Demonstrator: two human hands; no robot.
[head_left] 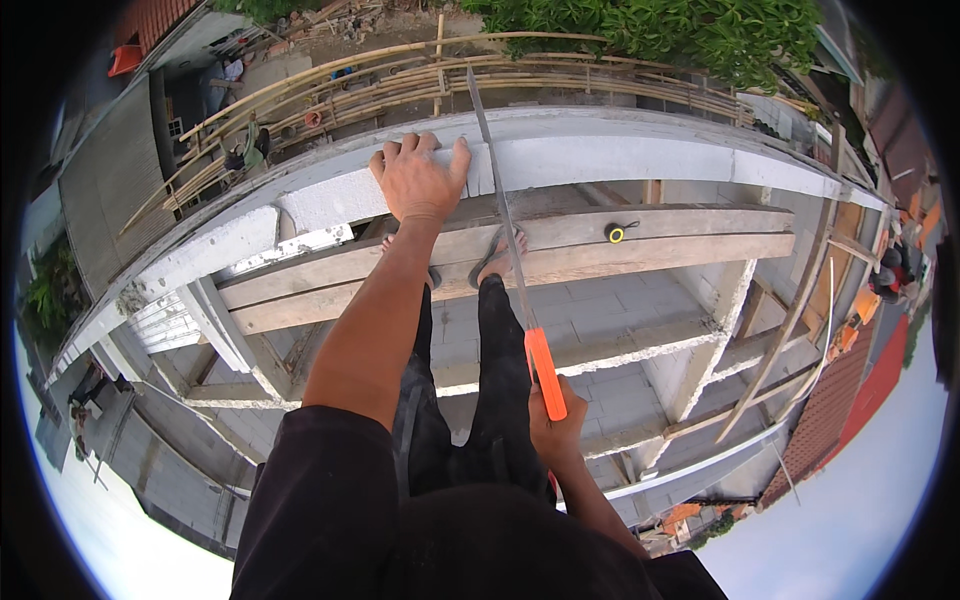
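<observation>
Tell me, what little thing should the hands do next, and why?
Perhaps slide the left hand a little farther left along the white wall top: it rests close to the orange-handled handsaw, which the right hand grips and whose blade lies across that wall.

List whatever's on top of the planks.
On the planks are a tape measure, the sandalled right foot and the left foot, mostly hidden by the left forearm. The wood under the soles and behind the forearm and saw cannot be seen.
</observation>
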